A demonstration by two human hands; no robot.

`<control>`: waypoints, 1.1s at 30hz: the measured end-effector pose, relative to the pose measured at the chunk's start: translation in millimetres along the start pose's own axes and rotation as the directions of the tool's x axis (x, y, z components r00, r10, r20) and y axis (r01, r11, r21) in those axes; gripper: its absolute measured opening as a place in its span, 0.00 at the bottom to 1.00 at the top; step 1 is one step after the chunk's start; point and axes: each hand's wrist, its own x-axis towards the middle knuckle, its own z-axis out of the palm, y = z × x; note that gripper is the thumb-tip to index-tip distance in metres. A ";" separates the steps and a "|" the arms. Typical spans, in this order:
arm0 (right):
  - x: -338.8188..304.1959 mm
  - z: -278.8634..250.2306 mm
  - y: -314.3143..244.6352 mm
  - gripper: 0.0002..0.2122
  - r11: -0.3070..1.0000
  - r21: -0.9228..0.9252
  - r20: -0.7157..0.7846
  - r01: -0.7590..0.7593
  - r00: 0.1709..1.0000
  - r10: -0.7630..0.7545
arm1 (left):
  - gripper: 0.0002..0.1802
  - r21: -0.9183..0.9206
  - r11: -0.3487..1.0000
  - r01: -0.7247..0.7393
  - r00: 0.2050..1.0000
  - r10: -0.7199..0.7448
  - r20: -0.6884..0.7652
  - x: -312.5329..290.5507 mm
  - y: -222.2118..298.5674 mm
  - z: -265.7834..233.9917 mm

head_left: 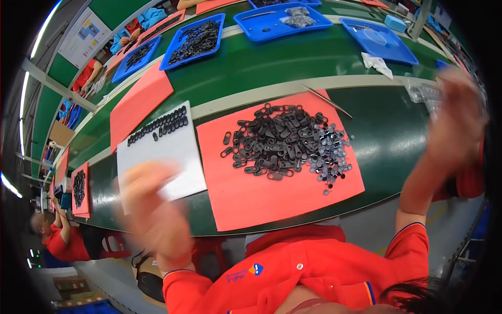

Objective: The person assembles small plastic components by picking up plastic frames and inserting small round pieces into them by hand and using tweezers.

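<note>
Hands are seen raised and blurred on either side of the work. The left hand [151,209] is held over the lower edge of a white board [162,152], and nothing can be made out in it; whether its fingers are apart or closed cannot be told through the blur. The right hand [455,123] is lifted well to the right, above the green belt [387,125], near a clear bag [421,93]; its grip cannot be told either, and no object is seen in it.

Between the hands a red mat [272,193] is laid on the belt. A heap of black oval parts [277,141] is piled on its upper half, and a smaller spread of grey round discs [329,154] lies touching the heap on its right side, with a few strays just below. Neither hand is touching the heap.

On the white board, a double row of black parts [159,125] is lined up along the upper edge. A thin metal rod [327,102] is laid aslant at the mat's upper right corner. Farther back, blue trays [194,39] with dark parts are set across the belt, and a white cloth [377,64] lies near one of them. Another person in red [57,235] is seated at the far left.
</note>
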 end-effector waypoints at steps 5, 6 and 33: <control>-76.4 43.6 86.0 0.09 0.720 -0.510 0.314 -0.471 0.677 0.666 | 0.09 0.218 0.970 0.103 0.810 -0.209 0.547 -29.8 -47.5 67.8; -85.9 46.0 96.1 0.10 0.701 -0.562 0.320 -0.439 0.666 0.674 | 0.08 0.253 0.968 0.011 0.818 -0.154 0.555 -30.9 -53.3 78.5; 23.6 38.8 -98.0 0.05 0.686 0.728 0.069 0.017 0.993 -0.098 | 0.05 -0.709 0.537 0.456 0.877 -0.136 0.461 33.6 -1.0 80.5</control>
